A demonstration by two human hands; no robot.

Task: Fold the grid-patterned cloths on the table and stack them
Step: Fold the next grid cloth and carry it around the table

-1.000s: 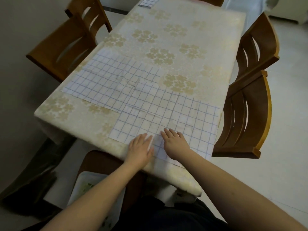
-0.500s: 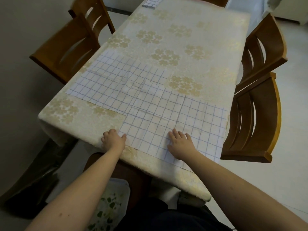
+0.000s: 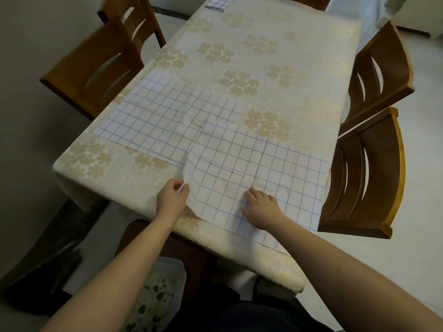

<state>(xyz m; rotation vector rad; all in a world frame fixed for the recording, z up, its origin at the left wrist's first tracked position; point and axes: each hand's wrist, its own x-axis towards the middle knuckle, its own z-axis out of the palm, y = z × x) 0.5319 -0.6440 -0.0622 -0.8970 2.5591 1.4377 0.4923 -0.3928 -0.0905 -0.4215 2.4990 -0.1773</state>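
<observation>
Two white cloths with a blue grid lie spread on the table. The near cloth (image 3: 268,173) covers the front right part; the far cloth (image 3: 158,116) lies behind it to the left, and the two overlap in the middle. My left hand (image 3: 171,200) pinches the near cloth's left edge, which is lifted and slightly curled. My right hand (image 3: 261,207) rests on the same cloth near the front edge, fingers spread. A small folded grid cloth (image 3: 219,2) sits at the table's far end.
The table (image 3: 263,51) wears a cream cover with gold flower prints. Wooden chairs stand at the left (image 3: 96,65) and at the right (image 3: 369,173). A white bin with a leaf pattern (image 3: 158,293) is on the floor below the near edge.
My left hand slid left from beside the right hand to the near cloth's left edge, took hold of it and lifted it. My right hand stayed on the cloth.
</observation>
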